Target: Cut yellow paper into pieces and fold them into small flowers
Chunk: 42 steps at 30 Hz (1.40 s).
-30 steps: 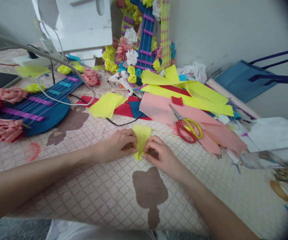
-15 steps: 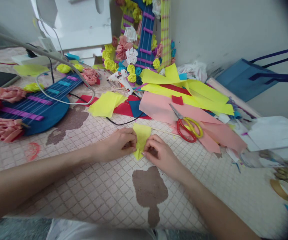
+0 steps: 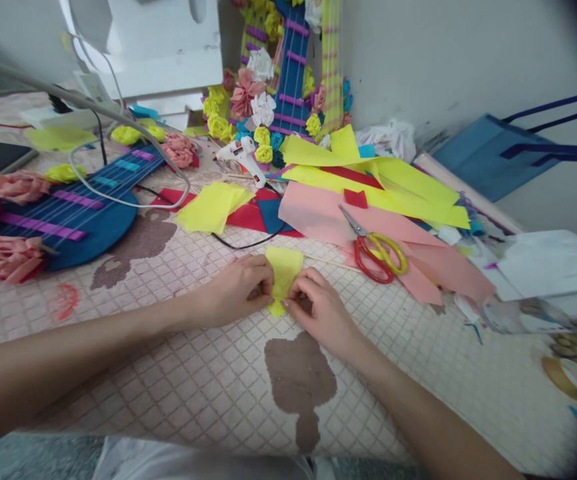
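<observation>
A small yellow paper piece (image 3: 285, 267) is pinched between both hands over the patterned tablecloth (image 3: 208, 387). My left hand (image 3: 248, 285) grips its left edge, fingertips curled together. On the right edge, my right hand (image 3: 313, 300) pinches the paper near its lower corner. The paper's lower end looks gathered between the fingertips. Just behind the right hand lies a thin pale stick (image 3: 331, 262). Scissors (image 3: 378, 253) with red and yellow handles rest on pink sheets (image 3: 318, 213) to the right. More yellow pieces (image 3: 211, 208) lie behind my left hand.
A blue paper guitar (image 3: 93, 233) with pink flowers lies at the left, crossed by a white cable (image 3: 133, 204). Behind are a white glue gun (image 3: 242, 157), yellow sheets (image 3: 408, 193) and upright decorated guitars (image 3: 293, 73). A tape roll (image 3: 565, 379) sits far right.
Both hands stay in nearly the same place on the yellow paper. Its lower end has shifted slightly between the fingertips.
</observation>
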{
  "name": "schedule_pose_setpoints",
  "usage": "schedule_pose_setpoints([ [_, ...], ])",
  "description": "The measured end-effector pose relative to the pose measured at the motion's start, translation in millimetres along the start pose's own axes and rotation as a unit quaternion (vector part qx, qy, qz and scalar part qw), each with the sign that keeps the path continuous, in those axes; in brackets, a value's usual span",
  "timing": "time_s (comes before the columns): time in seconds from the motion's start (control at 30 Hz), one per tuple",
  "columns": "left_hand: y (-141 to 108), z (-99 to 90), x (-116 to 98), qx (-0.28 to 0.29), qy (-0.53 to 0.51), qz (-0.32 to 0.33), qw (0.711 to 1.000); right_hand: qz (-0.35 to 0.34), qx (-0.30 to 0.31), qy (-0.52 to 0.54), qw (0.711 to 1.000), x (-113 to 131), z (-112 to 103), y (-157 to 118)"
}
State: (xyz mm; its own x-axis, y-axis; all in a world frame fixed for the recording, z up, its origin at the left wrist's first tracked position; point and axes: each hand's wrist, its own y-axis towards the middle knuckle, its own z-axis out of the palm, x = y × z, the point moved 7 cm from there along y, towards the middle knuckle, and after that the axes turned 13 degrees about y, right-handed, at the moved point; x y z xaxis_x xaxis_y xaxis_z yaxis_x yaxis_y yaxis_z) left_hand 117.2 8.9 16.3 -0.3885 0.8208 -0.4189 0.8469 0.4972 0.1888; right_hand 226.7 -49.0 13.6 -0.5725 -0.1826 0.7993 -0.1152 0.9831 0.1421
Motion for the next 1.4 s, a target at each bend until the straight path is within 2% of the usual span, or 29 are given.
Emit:
schedule_pose_setpoints([
  [0.6, -1.5, 1.5, -1.1, 0.01, -0.001, -0.024, 1.0, 0.012, -0.005, 0.005, 1.0, 0.9, 1.1, -0.4],
  [0.87, -4.4, 2.3, -1.1, 0.011, -0.022, -0.018, 1.0, -0.008, 0.009, 0.0, 1.0, 2.9, 3.8, -2.4],
  [1.1, -4.8, 2.2, -1.9, 0.009, 0.0, -0.023, 1.0, -0.008, 0.014, -0.023, 1.0, 5.0, 5.4, -3.0],
  [1.4, -5.2, -0.3, -3.3, 0.076, 0.0, -0.035, 0.996, 0.019, 0.051, -0.05, 0.997, 9.2, 4.3, -5.1],
])
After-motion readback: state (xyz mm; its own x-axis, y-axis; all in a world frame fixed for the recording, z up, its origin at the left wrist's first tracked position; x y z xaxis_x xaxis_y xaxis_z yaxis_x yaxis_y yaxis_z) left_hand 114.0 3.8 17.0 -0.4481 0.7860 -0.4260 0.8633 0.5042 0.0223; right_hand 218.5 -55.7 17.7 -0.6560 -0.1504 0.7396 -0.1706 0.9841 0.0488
